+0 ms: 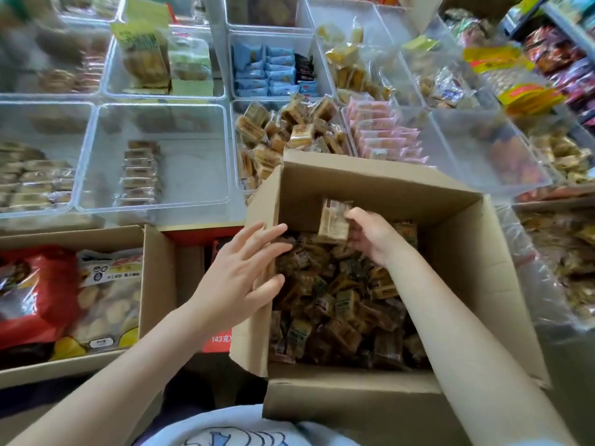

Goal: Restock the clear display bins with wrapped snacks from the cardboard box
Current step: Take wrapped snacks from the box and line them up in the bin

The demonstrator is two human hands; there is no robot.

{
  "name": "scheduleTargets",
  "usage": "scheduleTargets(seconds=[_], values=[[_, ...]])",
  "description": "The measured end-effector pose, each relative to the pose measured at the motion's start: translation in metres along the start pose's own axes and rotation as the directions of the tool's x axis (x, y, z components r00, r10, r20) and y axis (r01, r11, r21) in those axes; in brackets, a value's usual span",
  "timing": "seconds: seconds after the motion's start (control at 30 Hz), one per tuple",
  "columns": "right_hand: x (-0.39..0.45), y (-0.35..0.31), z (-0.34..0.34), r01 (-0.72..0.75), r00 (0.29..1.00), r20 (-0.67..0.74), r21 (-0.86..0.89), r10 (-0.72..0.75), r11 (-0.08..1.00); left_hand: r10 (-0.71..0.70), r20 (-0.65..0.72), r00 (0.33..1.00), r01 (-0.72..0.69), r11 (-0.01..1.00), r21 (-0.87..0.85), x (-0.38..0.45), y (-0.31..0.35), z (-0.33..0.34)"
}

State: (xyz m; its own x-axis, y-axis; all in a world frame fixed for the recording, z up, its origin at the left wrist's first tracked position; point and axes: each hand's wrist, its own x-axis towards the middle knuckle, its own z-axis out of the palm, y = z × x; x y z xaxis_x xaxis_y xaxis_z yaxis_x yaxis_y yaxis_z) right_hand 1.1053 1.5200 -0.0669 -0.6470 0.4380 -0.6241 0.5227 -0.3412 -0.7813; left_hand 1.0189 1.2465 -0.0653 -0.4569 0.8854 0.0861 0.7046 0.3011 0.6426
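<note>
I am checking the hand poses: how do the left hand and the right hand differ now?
The left hand is spread with straight fingers on the cardboard box wall; the right hand curls its fingers round wrapped snacks. The left holds nothing; the right lifts a bundle. Both are at the same box.

Right hand fingertips hidden behind held snack packet; packet print unreadable; far bins top left blurred; second cardboard box cut by left edge

Right hand grips wrapped snack inside cardboard box; left hand open over box's left wall.
</note>
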Motion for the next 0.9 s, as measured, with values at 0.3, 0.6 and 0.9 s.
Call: scheduleTargets(seconds=[0.3,0.6,0.9], values=[[-0.047,-0.086,0.085,0.097,0.764,0.563,0.384,-0.316,0.918,-0.168,-0.169,0.971,0.16,0.985,-0.057,0.005,-0.041,-0.093],[0.009,-0.105,0.305,-0.035,0.801,0.596,0.135,-0.053,0.99,-0.422,-0.153,0.893,0.333,0.852,-0.405,-0.06,-0.185,-0.197],[0.069,-0.104,0.499,-0.16,0.822,0.483,-0.311,0.301,0.937,-0.78,-0.068,0.622,0.329,0.339,-0.881,-0.074,-0.305,-0.279]])
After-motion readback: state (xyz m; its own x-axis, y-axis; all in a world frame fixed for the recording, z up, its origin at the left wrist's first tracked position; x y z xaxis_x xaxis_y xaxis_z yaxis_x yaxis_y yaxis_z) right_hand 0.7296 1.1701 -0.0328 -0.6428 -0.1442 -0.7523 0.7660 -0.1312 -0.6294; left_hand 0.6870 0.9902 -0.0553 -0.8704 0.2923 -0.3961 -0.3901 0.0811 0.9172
